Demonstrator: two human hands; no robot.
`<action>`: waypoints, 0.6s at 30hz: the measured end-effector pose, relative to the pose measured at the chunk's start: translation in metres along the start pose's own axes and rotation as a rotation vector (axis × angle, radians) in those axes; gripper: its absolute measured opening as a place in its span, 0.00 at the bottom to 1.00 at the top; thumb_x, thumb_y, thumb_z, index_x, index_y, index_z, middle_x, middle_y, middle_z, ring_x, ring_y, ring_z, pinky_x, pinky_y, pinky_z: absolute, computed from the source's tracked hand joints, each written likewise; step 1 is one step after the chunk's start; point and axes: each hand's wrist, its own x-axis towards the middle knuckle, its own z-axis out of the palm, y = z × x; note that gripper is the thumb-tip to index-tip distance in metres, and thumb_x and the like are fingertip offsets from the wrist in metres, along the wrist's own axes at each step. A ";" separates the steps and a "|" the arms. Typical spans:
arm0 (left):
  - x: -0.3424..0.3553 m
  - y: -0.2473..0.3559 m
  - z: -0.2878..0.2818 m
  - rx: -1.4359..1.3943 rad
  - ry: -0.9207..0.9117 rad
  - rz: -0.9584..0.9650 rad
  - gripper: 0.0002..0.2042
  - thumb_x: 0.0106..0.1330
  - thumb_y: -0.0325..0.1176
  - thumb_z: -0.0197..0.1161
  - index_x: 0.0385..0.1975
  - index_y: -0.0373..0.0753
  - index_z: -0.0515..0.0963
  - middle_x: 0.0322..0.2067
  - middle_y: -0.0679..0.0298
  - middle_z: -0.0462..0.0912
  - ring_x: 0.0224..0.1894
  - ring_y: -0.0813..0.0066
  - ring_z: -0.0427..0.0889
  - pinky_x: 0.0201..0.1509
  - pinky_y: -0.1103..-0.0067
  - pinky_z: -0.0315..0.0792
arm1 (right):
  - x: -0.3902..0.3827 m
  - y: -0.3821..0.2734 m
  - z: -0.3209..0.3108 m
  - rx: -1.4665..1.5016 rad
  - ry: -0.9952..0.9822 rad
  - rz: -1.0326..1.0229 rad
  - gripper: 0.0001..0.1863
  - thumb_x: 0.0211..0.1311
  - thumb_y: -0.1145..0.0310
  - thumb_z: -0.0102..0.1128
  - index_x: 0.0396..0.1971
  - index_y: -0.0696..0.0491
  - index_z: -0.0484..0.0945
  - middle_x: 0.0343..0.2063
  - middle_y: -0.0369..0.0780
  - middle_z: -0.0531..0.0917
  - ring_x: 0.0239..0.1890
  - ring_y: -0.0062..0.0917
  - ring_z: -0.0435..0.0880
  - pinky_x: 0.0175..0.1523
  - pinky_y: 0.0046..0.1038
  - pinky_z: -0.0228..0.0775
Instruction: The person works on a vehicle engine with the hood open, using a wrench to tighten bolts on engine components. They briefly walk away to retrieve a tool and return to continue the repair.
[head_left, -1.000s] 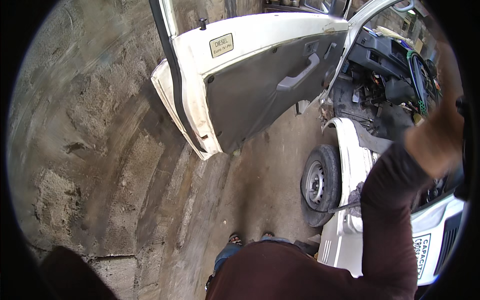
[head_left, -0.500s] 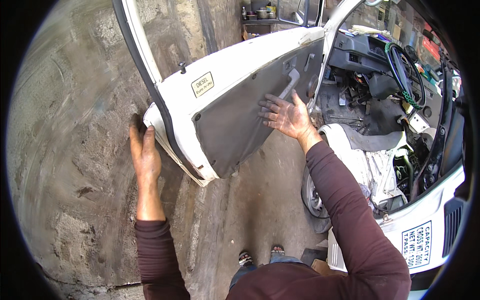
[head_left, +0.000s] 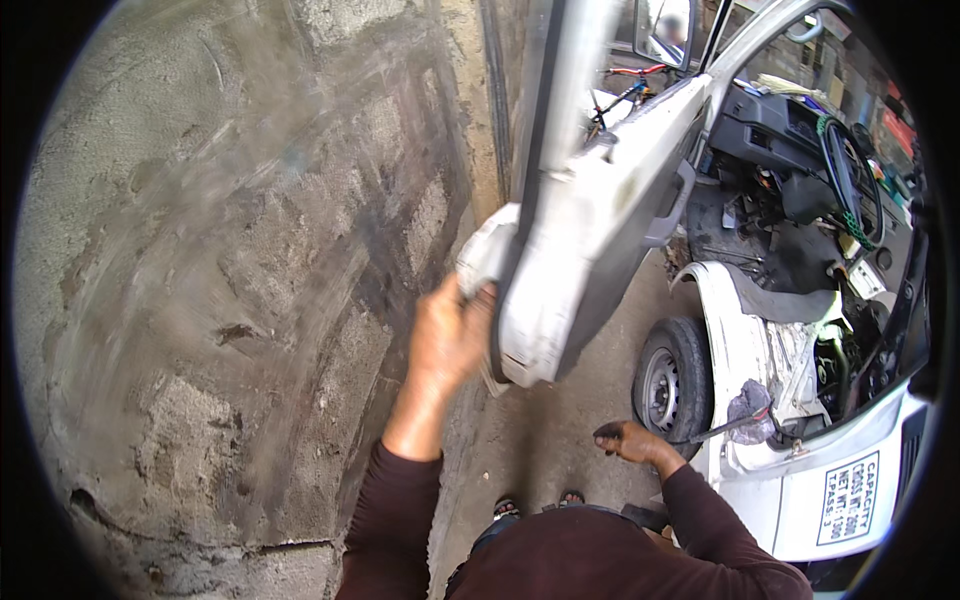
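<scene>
A white vehicle door (head_left: 545, 290) with a grey inner panel stands swung out, partly blurred by motion. My left hand (head_left: 450, 335) grips its outer edge, the thumb on the near side and the other fingers mostly hidden behind the rim. Low at the right, my right hand (head_left: 638, 445) hangs away from the door, loosely curled, with nothing visible in it. A grey pull handle (head_left: 675, 208) is on the door's inner face. Near my right hand is the front wheel (head_left: 662, 385).
A rough concrete wall (head_left: 250, 260) rises close on the left. At the right lies the opened cab with its steering wheel (head_left: 850, 180), a bare white wheel arch (head_left: 745, 320) and a crumpled grey cloth (head_left: 750, 410). Beyond the door is a bicycle (head_left: 625, 95).
The door has swung, so its inner panel now appears nearly edge-on. My left hand moved with its edge. My right hand left the inner panel and dropped toward my body.
</scene>
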 end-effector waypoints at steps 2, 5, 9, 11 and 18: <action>-0.021 0.016 0.013 0.121 -0.100 0.356 0.16 0.73 0.32 0.62 0.57 0.35 0.78 0.39 0.45 0.88 0.39 0.53 0.90 0.41 0.66 0.84 | -0.015 0.011 0.021 0.008 -0.037 0.109 0.27 0.70 0.52 0.62 0.58 0.59 0.78 0.53 0.50 0.85 0.53 0.39 0.85 0.59 0.36 0.75; -0.045 0.033 0.048 0.135 -0.148 0.739 0.29 0.65 0.28 0.66 0.66 0.29 0.68 0.46 0.42 0.85 0.42 0.49 0.89 0.48 0.65 0.85 | -0.033 0.007 0.038 -0.263 0.049 0.189 0.28 0.71 0.49 0.60 0.58 0.57 0.78 0.54 0.49 0.84 0.57 0.41 0.83 0.62 0.38 0.73; -0.076 0.063 0.112 0.033 -0.247 0.905 0.38 0.59 0.27 0.70 0.69 0.23 0.62 0.54 0.37 0.80 0.47 0.46 0.87 0.51 0.66 0.84 | -0.039 0.072 0.056 -0.414 0.140 0.222 0.26 0.70 0.49 0.59 0.58 0.53 0.79 0.58 0.47 0.82 0.62 0.43 0.78 0.67 0.37 0.69; -0.087 0.073 0.137 -0.039 -0.251 0.987 0.40 0.57 0.30 0.72 0.69 0.21 0.61 0.57 0.32 0.77 0.50 0.45 0.86 0.51 0.67 0.84 | -0.041 0.086 0.065 -0.385 0.163 0.211 0.26 0.70 0.50 0.59 0.58 0.53 0.79 0.58 0.48 0.82 0.62 0.43 0.79 0.66 0.37 0.69; -0.126 0.126 0.233 -0.065 -0.329 1.133 0.31 0.63 0.32 0.63 0.63 0.16 0.68 0.52 0.30 0.78 0.36 0.60 0.87 0.37 0.76 0.85 | -0.073 0.112 0.079 -0.154 0.243 0.401 0.26 0.69 0.51 0.61 0.58 0.55 0.79 0.57 0.49 0.82 0.61 0.42 0.79 0.65 0.37 0.70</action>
